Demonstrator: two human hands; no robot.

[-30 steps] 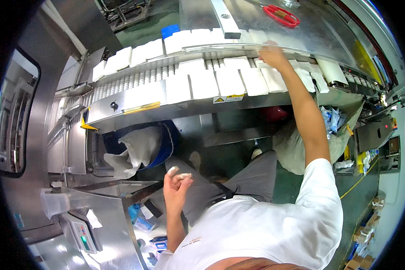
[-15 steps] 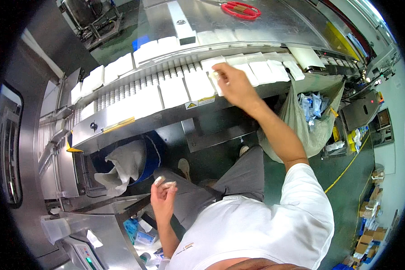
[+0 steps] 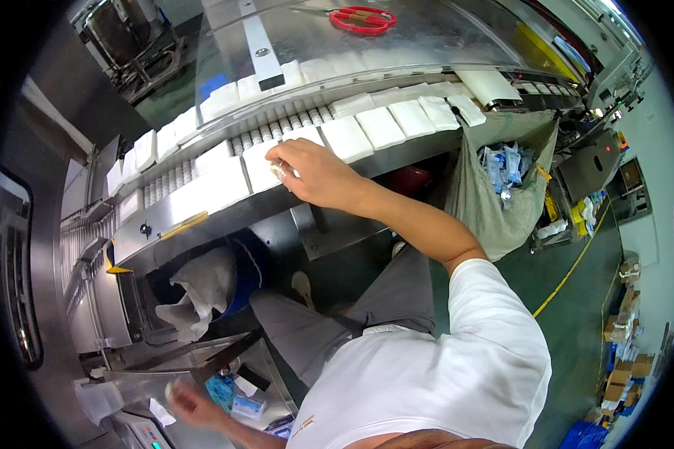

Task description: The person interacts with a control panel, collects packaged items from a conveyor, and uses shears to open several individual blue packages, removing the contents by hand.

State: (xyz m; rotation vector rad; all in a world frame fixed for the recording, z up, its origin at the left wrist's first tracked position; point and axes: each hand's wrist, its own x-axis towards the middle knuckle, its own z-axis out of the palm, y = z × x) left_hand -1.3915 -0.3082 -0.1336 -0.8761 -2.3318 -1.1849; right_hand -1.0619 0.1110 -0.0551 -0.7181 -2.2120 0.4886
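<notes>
A row of flat white folded pads (image 3: 344, 139) lies along the front ledge of a steel conveyor (image 3: 225, 196). My right hand (image 3: 307, 170) is over the near edge of this row, left of its middle, with curled fingers touching or just above a pad. Pale material shows at its fingertips; whether that is a covering or something held, I cannot make out. Smeared by motion, my left hand (image 3: 191, 404) is low on the left, above a steel cabinet top. Its fingers are too blurred to read.
More white pads (image 3: 146, 150) line the rollers' far side. Red-handled scissors (image 3: 362, 20) lie on the clear cover. A cloth sack (image 3: 494, 202) with blue-and-white packets hangs at right. Below the conveyor stands a blue bin (image 3: 246, 269); a scale (image 3: 138, 430) sits lower left.
My right hand has moved left along the pad row. My left hand has dropped from beside my knee down and left to the cabinet. The view has shifted slightly.
</notes>
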